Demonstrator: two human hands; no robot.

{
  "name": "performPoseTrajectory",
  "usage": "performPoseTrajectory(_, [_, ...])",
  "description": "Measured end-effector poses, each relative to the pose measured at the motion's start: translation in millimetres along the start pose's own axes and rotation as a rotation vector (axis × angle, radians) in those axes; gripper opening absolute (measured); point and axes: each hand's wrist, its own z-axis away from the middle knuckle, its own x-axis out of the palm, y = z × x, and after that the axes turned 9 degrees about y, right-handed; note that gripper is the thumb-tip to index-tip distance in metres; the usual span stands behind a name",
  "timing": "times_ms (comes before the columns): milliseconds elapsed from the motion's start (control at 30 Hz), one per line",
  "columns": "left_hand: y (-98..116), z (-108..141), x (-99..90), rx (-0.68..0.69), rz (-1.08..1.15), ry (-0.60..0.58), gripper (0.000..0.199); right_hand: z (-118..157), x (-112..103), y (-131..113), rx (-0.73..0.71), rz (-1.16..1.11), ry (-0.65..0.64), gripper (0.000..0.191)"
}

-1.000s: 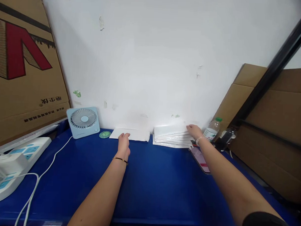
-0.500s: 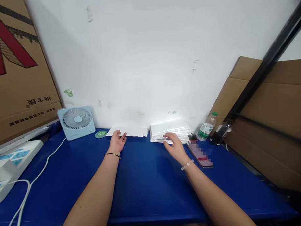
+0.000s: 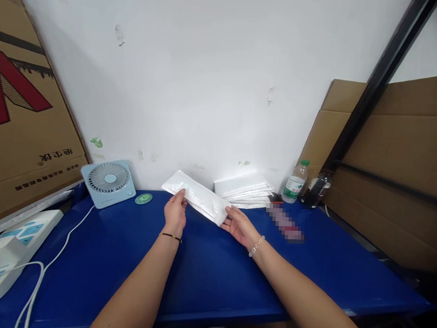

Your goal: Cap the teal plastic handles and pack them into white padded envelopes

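Note:
A flat white packet (image 3: pixel 199 197) with a shiny, crinkled surface is held tilted above the blue table (image 3: pixel 214 274), its right end lower. My left hand (image 3: pixel 175 212) pinches its near edge left of the middle, thumb on top. At the packet's right end, my right hand (image 3: pixel 240 226) grips the corner between thumb and fingers. Behind and to the right, against the wall, lies a stack of similar white packets (image 3: pixel 244 189).
A light blue fan (image 3: pixel 109 183) and a round green disc (image 3: pixel 143 198) are at the left. The power strip (image 3: pixel 25 248) and white cables lie nearer. A bottle (image 3: pixel 295 183), a dark jar (image 3: pixel 318 189) and a blurred phone (image 3: pixel 284 223) are at the right.
Both hands have closed on a white packet, which is now lifted and tilted. The right hand has left the stack and moved down to the left. The view has shifted slightly.

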Motion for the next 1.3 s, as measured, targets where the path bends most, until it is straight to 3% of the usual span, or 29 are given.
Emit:
performPoseTrajectory(67, [-4, 19, 6.1, 0.026, 0.04, -0.22, 0.026, -3, -3, -2, -0.004, -0.085, 0.031, 0.028])
performPoseTrajectory(133, [-5, 34, 9.5, 0.057, 0.075, -0.369, 0.035, -7, -9, -3, 0.029, -0.141, 0.015, 0.024])
performPoseTrajectory(267, [-2, 52, 11.1, -0.025, 0.067, -0.625, 0.068, -8, -12, -2, 0.112, -0.147, -0.072, 0.023])
performPoseTrajectory(333, [0, 57, 13.5, -0.056, 0.064, -0.687, 0.072, -6, -7, 1, 0.157, -0.166, -0.074, 0.022])
performPoseTrajectory(400, [1, 63, 19.9, 0.002, 0.069, -0.665, 0.066, -4, -2, 5, 0.21, -0.227, -0.076, 0.021])
performPoseTrajectory(533, [2, 82, 43.8, 0.174, -0.029, -0.68, 0.047, -5, 5, 9, 0.29, -0.355, 0.013, 0.039])
performPoseTrajectory(667, [9, 105, 68.8, 0.243, -0.15, -0.745, 0.047, -11, 3, 8, 0.242, -0.414, 0.218, 0.021])
performPoseTrajectory(800, [22, 117, 81.8, 0.314, -0.143, -0.745, 0.044, -15, 0, 3, 0.177, -0.375, 0.401, 0.009])
performPoseTrajectory(1000, [26, 126, 83.3, 0.318, -0.074, -0.71, 0.04, -17, -2, 6, 0.116, -0.286, 0.414, 0.009])
performPoseTrajectory(1167, [21, 124, 78.6, 0.307, -0.051, -0.654, 0.041, -29, -22, 3, -0.115, -0.067, 0.495, 0.017])
performPoseTrajectory(1300, [26, 104, 66.5, 0.313, -0.002, -0.537, 0.041, -39, -53, -13, -0.348, 0.315, 0.654, 0.026])
